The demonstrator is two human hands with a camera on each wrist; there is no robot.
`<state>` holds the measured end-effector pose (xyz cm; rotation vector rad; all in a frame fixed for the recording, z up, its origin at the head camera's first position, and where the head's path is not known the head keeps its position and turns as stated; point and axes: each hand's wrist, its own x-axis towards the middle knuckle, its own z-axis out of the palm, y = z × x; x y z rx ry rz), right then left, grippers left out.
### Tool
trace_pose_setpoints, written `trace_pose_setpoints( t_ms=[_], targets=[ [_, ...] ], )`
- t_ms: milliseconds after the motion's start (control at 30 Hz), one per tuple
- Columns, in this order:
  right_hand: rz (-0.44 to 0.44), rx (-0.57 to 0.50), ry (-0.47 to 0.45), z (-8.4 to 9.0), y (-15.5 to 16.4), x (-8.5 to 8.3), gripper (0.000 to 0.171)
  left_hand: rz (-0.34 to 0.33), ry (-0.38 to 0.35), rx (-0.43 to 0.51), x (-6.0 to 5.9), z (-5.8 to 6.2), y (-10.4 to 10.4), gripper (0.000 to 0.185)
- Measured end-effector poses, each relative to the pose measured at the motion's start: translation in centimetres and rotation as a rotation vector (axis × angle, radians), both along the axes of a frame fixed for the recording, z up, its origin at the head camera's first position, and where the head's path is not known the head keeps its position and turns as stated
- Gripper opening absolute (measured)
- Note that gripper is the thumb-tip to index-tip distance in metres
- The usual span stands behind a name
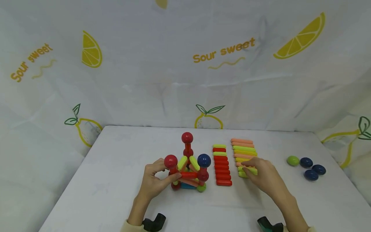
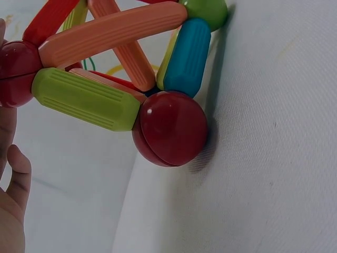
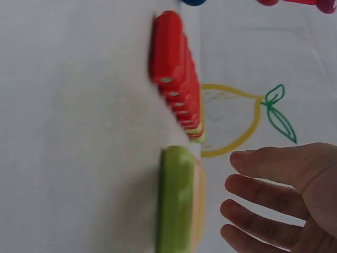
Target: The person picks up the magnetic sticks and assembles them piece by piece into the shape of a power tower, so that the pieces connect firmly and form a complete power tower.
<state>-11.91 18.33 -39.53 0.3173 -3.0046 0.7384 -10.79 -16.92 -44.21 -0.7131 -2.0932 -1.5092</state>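
Note:
A frame built of magnetic rods and balls (image 1: 189, 175) stands on the table, with red balls, one blue ball (image 1: 204, 160) on a top corner and a blue rod (image 2: 187, 58) low down. My left hand (image 1: 155, 181) grips its left front corner, thumb on the front by the red rod and fingers behind. A lime rod (image 2: 87, 99) and a dark red ball (image 2: 171, 129) show large in the left wrist view. My right hand (image 1: 262, 176) hovers over the near end of a column of long rods (image 1: 244, 149), its fingers apart and loosely bent (image 3: 284, 195), nothing between them.
Between the frame and the long rods lies a column of short rods (image 1: 222, 167), mostly red with some lime. At the right are a green ball (image 1: 293, 160) and several dark blue balls (image 1: 311, 175). A white lemon-printed cloth (image 1: 162, 96) hangs behind the table.

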Motion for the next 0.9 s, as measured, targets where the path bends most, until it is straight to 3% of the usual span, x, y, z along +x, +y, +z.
trace_pose_setpoints(
  t_ms=[100,233,500,667,900],
  targets=[
    [0.012,0.065,-0.094,-1.8,1.0,0.0,0.02,0.002,-0.001,-0.003,0.0,0.1,-0.1,0.032],
    [0.033,0.107,-0.098,-3.0,1.5,-0.1,0.02,0.007,-0.001,-0.002,0.1,0.1,-0.1,0.033],
    [-0.006,0.148,-0.21,-3.2,1.6,0.4,0.029,0.001,-0.035,-0.056,0.2,0.5,-0.4,0.033],
    [-0.029,0.088,-0.065,-0.9,0.6,2.1,0.033,-0.005,-0.047,-0.073,0.5,1.2,-0.9,0.033],
    [0.05,-0.157,0.343,3.7,-3.1,5.7,0.045,-0.001,-0.059,-0.066,0.5,1.5,-1.0,0.026]
  ],
)
